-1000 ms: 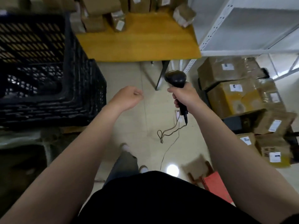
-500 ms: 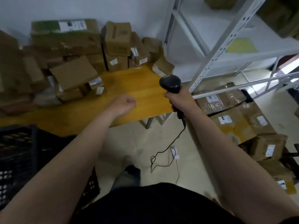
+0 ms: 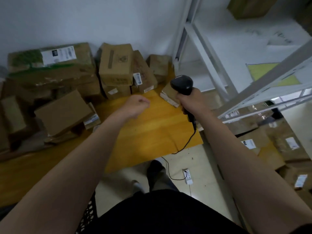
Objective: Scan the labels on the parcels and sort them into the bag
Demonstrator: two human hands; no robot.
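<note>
Several cardboard parcels (image 3: 64, 112) with white labels are piled along the back and left of a yellow wooden table (image 3: 152, 132). A small parcel (image 3: 168, 96) lies at the table's far right, just beyond my right hand. My right hand (image 3: 190, 102) grips the handle of a black barcode scanner (image 3: 182, 83), whose head points toward the pile. Its cable (image 3: 185, 144) hangs down to the floor. My left hand (image 3: 136, 105) hovers over the table with curled fingers and holds nothing. No bag is in view.
A white metal shelf rack (image 3: 236, 68) stands to the right of the table. More labelled parcels (image 3: 263, 144) are stacked on the floor beneath it. A power strip (image 3: 186, 175) lies on the floor. A black crate edge (image 3: 87, 211) shows at the bottom left.
The view has lifted from the floor and crates to the table and parcel pile. Both hands have moved forward over the table, the right still holding the scanner.
</note>
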